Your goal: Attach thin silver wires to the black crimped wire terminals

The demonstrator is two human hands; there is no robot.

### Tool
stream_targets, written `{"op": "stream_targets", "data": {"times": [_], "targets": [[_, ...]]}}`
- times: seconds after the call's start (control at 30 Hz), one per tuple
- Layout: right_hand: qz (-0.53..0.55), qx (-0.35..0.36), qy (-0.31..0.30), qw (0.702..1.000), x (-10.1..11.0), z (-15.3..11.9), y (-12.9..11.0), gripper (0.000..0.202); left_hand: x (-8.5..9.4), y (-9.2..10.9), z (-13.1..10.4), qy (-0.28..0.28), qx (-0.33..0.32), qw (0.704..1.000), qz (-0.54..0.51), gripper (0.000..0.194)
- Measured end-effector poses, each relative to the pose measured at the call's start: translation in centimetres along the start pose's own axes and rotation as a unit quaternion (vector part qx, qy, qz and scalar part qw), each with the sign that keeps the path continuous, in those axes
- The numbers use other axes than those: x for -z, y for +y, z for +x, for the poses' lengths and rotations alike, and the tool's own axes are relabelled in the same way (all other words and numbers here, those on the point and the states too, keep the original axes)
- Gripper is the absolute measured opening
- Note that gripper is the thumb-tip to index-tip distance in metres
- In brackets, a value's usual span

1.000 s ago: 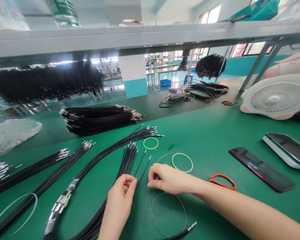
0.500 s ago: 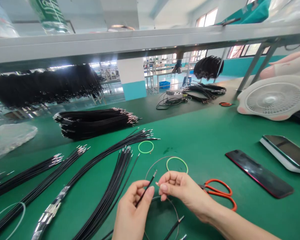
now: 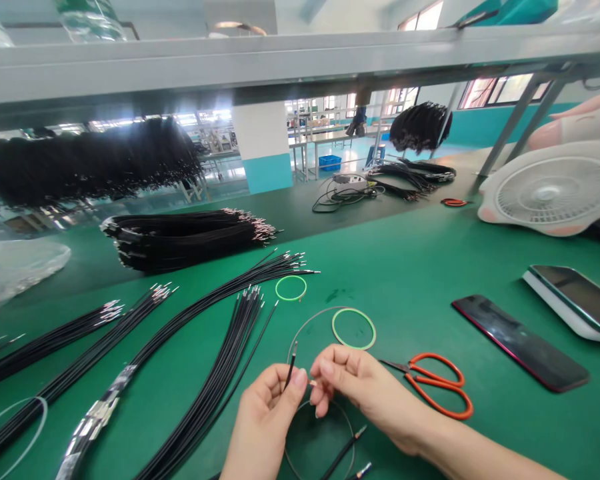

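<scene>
well, the black cable (image 3: 291,371) pokes up from the left hand (image 3: 273,408).

The hands (image 3: 271,417) and right forearm (image 3: 450,433) are bare.

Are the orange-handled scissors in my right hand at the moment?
No, the orange-handled scissors lie on the green tabletop, to the right of your right hand in the head view.

A black cable (image 3: 291,372) is pinched by the left hand (image 3: 269,410), its tip pointed up. Just beside it, a tiny coppery bit (image 3: 313,383) is held at the fingertips of the right hand (image 3: 347,380). On the green table (image 3: 405,267), scissors (image 3: 437,381) are laid near the right wrist, a phone (image 3: 523,343) farther right; bundles (image 3: 213,377) are spread leftward.
</scene>
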State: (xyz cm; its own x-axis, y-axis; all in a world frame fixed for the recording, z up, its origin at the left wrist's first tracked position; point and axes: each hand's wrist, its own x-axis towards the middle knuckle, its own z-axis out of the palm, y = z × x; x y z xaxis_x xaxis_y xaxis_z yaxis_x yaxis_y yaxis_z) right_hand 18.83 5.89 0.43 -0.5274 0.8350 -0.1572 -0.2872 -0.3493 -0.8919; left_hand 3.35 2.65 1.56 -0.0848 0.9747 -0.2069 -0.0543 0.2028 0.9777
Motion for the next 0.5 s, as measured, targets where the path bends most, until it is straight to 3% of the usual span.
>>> {"op": "stream_targets", "data": {"times": [0.17,0.33,0.43,0.5], "targets": [[-0.022,-0.015,-0.014,1.0,0.1,0.0,0.2,0.047,0.1,-0.1,0.0,-0.006,-0.004,1.0,-0.006,0.032],[-0.056,0.005,-0.005,0.998,0.0,-0.2,0.6,0.038,0.0,-0.1,-0.1,-0.015,-0.009,1.0,-0.015,0.029],[-0.126,0.072,0.029,0.989,0.1,-0.2,0.9,0.035,-0.1,-0.2,-0.1,-0.016,-0.003,1.0,-0.022,0.031],[-0.215,0.151,0.059,0.963,0.3,-0.2,1.1,0.028,-0.1,-0.3,0.0,-0.014,0.001,1.0,-0.027,0.032]]}}
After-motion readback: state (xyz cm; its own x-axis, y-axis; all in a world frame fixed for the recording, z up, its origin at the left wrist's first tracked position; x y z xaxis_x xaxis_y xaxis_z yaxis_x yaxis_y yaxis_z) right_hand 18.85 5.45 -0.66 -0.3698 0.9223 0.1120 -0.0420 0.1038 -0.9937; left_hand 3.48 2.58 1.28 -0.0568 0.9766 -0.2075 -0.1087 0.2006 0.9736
